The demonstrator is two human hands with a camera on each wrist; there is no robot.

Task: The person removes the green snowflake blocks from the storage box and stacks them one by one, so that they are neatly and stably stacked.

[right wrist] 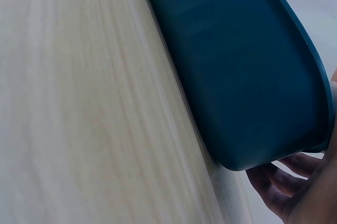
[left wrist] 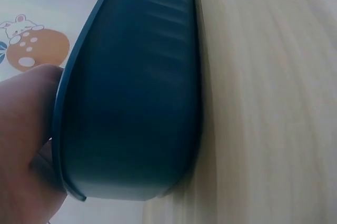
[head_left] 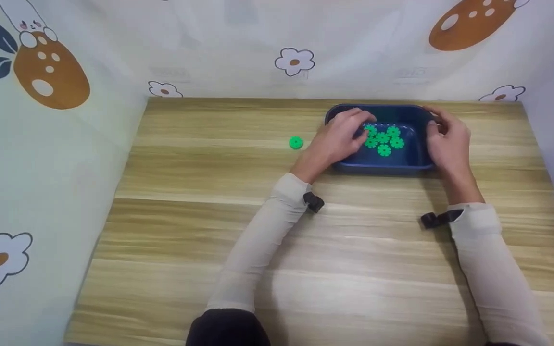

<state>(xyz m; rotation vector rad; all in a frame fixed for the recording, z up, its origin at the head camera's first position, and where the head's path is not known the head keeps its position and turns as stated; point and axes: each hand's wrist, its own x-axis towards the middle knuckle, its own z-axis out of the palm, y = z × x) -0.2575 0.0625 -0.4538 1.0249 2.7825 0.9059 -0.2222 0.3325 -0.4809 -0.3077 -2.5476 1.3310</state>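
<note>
A dark blue plastic bin (head_left: 383, 169) stands at the back of the wooden table, with several green notched discs (head_left: 384, 150) on its floor. My left hand (head_left: 342, 134) reaches over the bin's left rim, fingers bent down inside; a green disc shows between thumb and fingers, but I cannot tell if they pinch it. My right hand (head_left: 450, 142) grips the right rim, thumb at the inner side. In the left wrist view, the bin's outer wall (left wrist: 131, 87) hides the left fingertips. Fingers (right wrist: 276, 184) of the right hand lie against the bin's end in the right wrist view.
One more green disc (head_left: 296, 142) lies on the table, left of the left hand. A patterned curtain (head_left: 229, 48) hangs behind the table and along its left side. Small black cameras (head_left: 313, 202) are strapped at both wrists.
</note>
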